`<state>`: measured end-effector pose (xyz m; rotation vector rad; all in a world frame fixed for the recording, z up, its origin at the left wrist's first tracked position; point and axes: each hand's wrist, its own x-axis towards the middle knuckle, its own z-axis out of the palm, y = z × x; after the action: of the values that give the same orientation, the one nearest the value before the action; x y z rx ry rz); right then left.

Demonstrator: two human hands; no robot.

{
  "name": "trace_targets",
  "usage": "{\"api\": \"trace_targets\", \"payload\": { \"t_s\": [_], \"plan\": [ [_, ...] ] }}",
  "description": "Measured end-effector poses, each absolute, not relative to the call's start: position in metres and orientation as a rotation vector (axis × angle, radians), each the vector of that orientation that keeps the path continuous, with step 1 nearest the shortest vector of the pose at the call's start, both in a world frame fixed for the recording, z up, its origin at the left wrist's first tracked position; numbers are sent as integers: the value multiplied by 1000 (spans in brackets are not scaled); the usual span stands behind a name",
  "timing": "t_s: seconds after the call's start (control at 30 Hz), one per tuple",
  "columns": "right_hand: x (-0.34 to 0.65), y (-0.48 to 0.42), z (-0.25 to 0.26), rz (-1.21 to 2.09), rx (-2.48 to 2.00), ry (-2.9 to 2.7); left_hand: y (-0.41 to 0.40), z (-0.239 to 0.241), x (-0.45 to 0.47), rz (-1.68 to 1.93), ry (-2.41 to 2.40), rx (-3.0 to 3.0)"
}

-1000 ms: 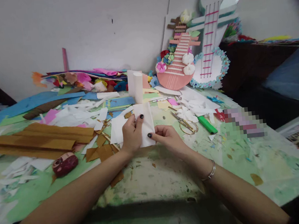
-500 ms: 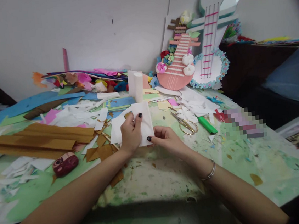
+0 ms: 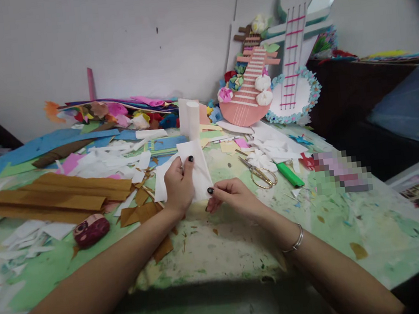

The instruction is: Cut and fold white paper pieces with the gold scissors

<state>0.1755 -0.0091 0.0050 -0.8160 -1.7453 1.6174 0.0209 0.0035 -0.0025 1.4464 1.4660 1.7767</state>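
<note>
My left hand point(image 3: 178, 187) grips a small white sheet of paper point(image 3: 197, 171), thumb across its front and the other fingers behind it. The sheet stands tilted above the table. At its lower right corner my right hand point(image 3: 232, 194) pinches the edge between thumb and forefinger, the other fingers curled below. Behind the left hand lies another white paper piece point(image 3: 162, 179). A roll of white paper point(image 3: 193, 119) stands upright just beyond the held sheet. To the right of my hands lie gold-handled scissors point(image 3: 263, 177).
Brown crepe paper point(image 3: 60, 195) and a dark red rounded object point(image 3: 92, 230) lie on the left. White scraps point(image 3: 108, 160) are scattered about. A green object point(image 3: 289, 174) lies beside the scissors. Paper instrument models point(image 3: 251, 105) lean against the wall point(image 3: 107, 38).
My left hand and the sheet have shifted slightly left and tilted. My right hand has stayed near the same place, and its fingers now pinch the sheet's lower corner.
</note>
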Motion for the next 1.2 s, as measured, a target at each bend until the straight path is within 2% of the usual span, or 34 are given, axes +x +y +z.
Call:
{"api": "trace_targets", "payload": {
  "t_s": [0.37,0.57,0.73,1.0,1.2],
  "plan": [
    [175,-4,1,1231,-876,-1470,-14,-10,40,1520,1382,1588],
    [172,-7,4,1331,-844,-1347,-17,-11,40,1455,1406,1710],
    [176,-5,5,1095,-938,-1371,-22,-10,44,1374,1378,1777],
    [182,-2,4,927,-955,-1345,-22,-8,44,1292,1324,1825],
    [181,3,-3,1151,-894,-1192,-18,-9,42,1326,1285,1746]
  ]
}}
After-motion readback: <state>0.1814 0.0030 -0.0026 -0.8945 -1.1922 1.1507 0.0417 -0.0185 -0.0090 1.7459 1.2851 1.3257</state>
